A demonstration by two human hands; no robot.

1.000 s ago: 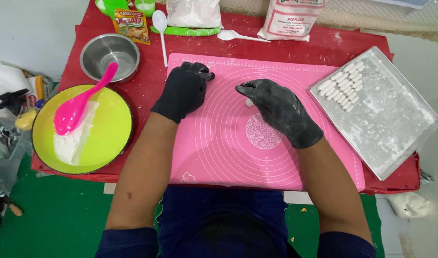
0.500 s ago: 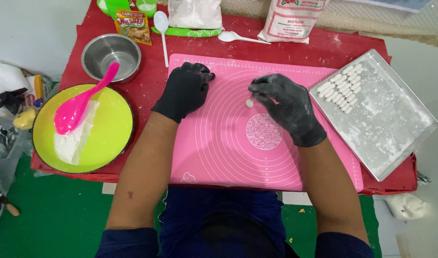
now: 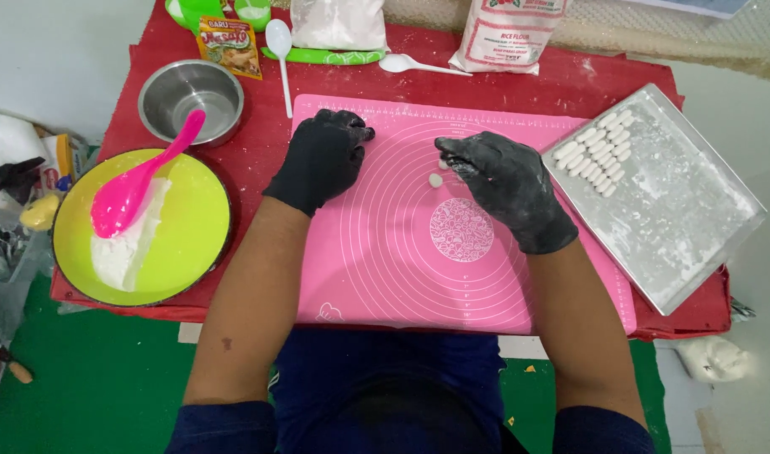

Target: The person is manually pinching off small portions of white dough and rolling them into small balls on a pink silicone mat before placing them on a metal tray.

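Both my hands wear black gloves over a pink silicone mat (image 3: 402,269) on a red table. My left hand (image 3: 322,155) rests curled on the mat's upper left, holding nothing I can see. My right hand (image 3: 507,181) hovers at the mat's upper middle, fingertips pinching a small white dough piece (image 3: 444,163). Another small dough piece (image 3: 435,180) lies on the mat just below the fingertips. To the right, a floured metal tray (image 3: 679,227) carries several shaped dough pieces (image 3: 599,151) in rows at its upper left.
A yellow-green bowl (image 3: 192,227) with white dough and a pink spoon (image 3: 137,189) sits left. Behind it are a steel bowl (image 3: 192,97), a white spoon (image 3: 280,42), a seasoning packet (image 3: 229,46), a second white spoon (image 3: 419,65) and flour bags (image 3: 507,34).
My right hand has lifted off the mat and shifted slightly up, fingertips now pinching one small piece, leaving another on the mat. My left hand has stayed put.
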